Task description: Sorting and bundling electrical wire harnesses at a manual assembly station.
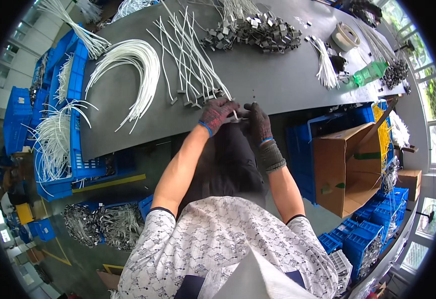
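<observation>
Both hands wear dark gloves and meet at the table's near edge. My left hand [218, 115] is closed, its fingers pinched around the end of a white cable [235, 114]. Close beside it, my right hand [259, 123] is closed with the thumb side up; a small greyish piece [239, 120] shows between the hands, partly hidden and blurred. Just beyond my left hand lie several loose white cables [185, 60] with small grey metal blocks [194, 104] at their near ends. A curved bundle of white cables [145, 70] rests to their left.
A heap of grey metal blocks [272, 32] lies at the far middle of the table [272, 74]. A green bottle [370, 74], a round tub [345, 37] and a short cable bundle [322, 65] are at the right. Blue crates [78, 84] flank the left; an open cardboard box [330, 164] stands right.
</observation>
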`<state>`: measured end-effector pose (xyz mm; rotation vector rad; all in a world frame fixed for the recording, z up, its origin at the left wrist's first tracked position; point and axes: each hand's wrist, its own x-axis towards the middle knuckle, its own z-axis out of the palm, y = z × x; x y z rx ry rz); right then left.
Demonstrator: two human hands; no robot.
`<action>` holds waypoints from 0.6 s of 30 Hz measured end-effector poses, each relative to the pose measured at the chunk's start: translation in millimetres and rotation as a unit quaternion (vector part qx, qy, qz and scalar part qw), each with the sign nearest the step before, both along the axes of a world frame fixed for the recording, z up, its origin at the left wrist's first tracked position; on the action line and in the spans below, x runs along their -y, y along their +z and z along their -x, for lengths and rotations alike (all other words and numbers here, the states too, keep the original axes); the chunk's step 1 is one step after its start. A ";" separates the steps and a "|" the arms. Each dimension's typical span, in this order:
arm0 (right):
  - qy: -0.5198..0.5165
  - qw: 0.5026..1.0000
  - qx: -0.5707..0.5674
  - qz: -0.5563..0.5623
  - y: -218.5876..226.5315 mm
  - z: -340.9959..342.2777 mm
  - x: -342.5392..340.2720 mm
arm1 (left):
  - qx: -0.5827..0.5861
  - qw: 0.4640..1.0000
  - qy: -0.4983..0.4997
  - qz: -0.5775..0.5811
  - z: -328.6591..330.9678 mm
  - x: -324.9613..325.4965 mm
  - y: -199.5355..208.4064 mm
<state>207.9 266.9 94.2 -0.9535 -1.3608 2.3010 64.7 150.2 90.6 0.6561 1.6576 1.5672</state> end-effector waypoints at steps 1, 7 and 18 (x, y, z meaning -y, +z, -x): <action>-0.011 0.999 0.025 -0.044 4.3 8.5 -4.9 | 0.011 1.000 -0.001 0.004 20.7 3.7 -1.1; -0.060 0.966 0.112 -0.227 -18.9 55.7 -97.6 | -0.137 0.972 0.078 0.174 101.2 36.0 30.5; -0.075 0.717 0.260 -0.642 -25.3 188.5 -286.6 | -0.413 0.667 0.169 0.596 164.6 261.4 -55.2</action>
